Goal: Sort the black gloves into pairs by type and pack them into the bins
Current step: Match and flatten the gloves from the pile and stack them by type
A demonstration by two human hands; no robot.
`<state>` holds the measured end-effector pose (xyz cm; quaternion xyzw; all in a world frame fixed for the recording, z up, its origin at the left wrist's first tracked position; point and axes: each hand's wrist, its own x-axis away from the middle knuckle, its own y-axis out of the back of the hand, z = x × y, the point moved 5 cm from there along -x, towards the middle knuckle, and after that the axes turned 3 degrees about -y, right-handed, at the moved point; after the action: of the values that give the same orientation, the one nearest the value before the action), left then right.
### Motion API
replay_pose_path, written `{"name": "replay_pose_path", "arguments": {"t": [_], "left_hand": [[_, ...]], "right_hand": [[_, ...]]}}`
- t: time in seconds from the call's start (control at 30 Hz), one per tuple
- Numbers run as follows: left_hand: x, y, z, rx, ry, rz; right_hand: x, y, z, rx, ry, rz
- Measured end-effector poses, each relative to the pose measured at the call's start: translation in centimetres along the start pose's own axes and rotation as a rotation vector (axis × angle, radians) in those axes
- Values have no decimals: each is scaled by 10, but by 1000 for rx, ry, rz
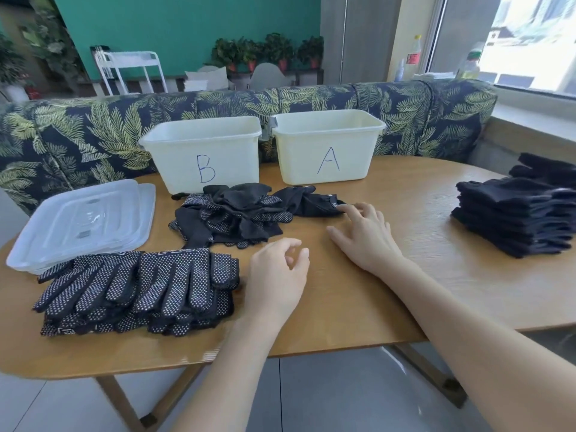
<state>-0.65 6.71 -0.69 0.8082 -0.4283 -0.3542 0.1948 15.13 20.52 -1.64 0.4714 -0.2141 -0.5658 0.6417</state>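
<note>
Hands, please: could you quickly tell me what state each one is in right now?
Left hand: open, fingers loosely curled, holding nothing.
Right hand: open, fingertips touching the plain black glove.

Two white bins stand at the back of the table, one marked B and one marked A, and two clear lids lie stacked at the left. The black gloves sit in three groups: a stack of dotted gloves at the front left, a stack of plain gloves at the right, and a loose mixed heap in the middle; single gloves in each cannot be counted. Two hands show, the left hand and the right hand.
</note>
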Motion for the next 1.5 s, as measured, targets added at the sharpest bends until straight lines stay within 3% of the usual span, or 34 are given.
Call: {"name": "replay_pose_path", "arguments": {"t": [0.17, 0.43, 0.93, 1.2, 1.37, 1.5], "left_hand": [[0, -3, 1, -9, 5, 30], [1, -5, -2, -5, 0, 76], [4, -8, -4, -72, -9, 118], [5, -10, -10, -53, -66, 163], [11, -19, -20, -105, -206, 307], [12, -20, -19, -138, -233, 309]], "right_hand": [[-16, -1, -7, -72, -47, 65], [-8, 10, -16, -409, -30, 117], [7, 8, -16, -208, 97, 188], [64, 27, -17, -154, 107, 175], [99, 42, -17, -290, 146, 130], [113, 50, -13, -423, 166, 89]]}}
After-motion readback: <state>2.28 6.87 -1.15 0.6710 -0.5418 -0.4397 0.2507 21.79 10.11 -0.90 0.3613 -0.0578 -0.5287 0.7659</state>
